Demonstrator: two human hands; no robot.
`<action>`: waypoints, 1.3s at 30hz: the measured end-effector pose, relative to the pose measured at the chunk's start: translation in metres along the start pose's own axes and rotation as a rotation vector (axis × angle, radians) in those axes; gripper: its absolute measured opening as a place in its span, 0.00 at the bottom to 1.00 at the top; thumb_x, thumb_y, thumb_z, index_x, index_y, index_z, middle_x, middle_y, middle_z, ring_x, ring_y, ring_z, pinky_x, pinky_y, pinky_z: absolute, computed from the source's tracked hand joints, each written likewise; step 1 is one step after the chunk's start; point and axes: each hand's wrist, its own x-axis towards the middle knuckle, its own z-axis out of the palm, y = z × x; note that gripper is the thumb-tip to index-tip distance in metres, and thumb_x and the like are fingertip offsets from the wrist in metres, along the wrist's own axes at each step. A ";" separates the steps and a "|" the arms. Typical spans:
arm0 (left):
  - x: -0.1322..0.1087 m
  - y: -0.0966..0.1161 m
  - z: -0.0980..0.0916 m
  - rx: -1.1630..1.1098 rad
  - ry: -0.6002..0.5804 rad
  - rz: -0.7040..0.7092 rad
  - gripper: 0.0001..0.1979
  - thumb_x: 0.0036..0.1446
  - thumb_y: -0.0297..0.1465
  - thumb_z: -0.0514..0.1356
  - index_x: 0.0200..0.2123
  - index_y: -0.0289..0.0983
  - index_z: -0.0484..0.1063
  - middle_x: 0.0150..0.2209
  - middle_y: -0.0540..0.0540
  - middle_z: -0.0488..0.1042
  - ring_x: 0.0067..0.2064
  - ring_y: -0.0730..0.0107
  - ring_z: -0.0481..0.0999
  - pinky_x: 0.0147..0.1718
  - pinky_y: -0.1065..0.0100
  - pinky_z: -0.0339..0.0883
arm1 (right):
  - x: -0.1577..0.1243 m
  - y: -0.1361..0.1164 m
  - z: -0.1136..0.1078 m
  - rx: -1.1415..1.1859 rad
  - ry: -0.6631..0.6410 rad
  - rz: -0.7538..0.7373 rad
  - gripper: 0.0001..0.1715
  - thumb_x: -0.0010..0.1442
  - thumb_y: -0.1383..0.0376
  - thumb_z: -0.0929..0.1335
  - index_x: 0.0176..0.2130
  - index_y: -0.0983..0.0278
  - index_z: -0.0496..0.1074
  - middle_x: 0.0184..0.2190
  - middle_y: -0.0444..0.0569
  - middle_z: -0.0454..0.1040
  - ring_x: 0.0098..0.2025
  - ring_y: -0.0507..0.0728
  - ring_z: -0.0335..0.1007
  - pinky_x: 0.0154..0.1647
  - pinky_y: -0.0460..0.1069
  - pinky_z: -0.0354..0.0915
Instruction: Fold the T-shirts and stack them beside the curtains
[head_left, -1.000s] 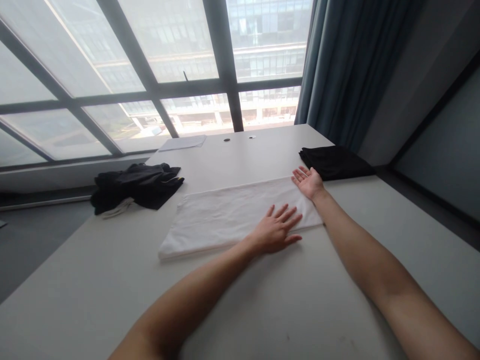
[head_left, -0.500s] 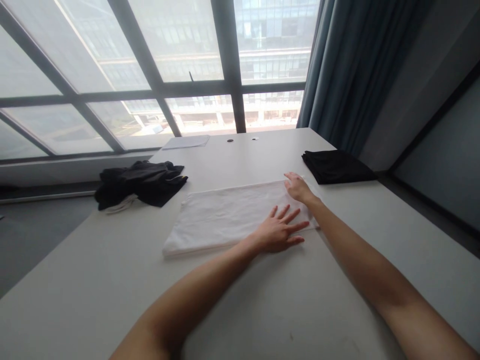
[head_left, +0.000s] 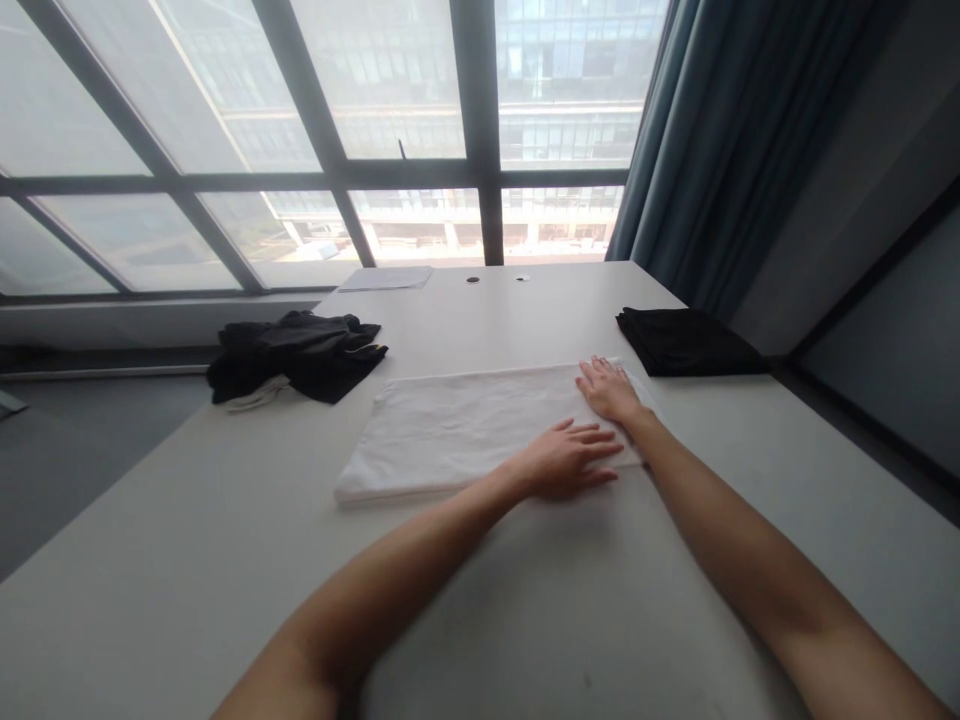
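Right grip (head_left: 609, 390) turned palm-down onto white cloth (head_left: 450, 415); left grip (head_left: 568, 460) nearby.

The far side is filled by a dark-framed window (head_left: 481, 100), through which daylight is admitted and a building (head_left: 570, 125) (washed out by glare) is glimpsed. It is flanked by a blue-grey curtain (head_left: 701, 130); below, grey floor (head_left: 112, 435) is partly hidden by a white table (head_left: 187, 560).
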 end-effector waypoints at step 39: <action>-0.107 -0.122 -0.051 0.330 0.231 -1.107 0.30 0.72 0.45 0.41 0.70 0.38 0.57 0.72 0.39 0.54 0.73 0.52 0.49 0.67 0.45 0.45 | -0.002 -0.003 0.010 -0.160 0.058 0.016 0.34 0.71 0.54 0.53 0.66 0.68 0.63 0.69 0.63 0.59 0.71 0.67 0.51 0.68 0.66 0.47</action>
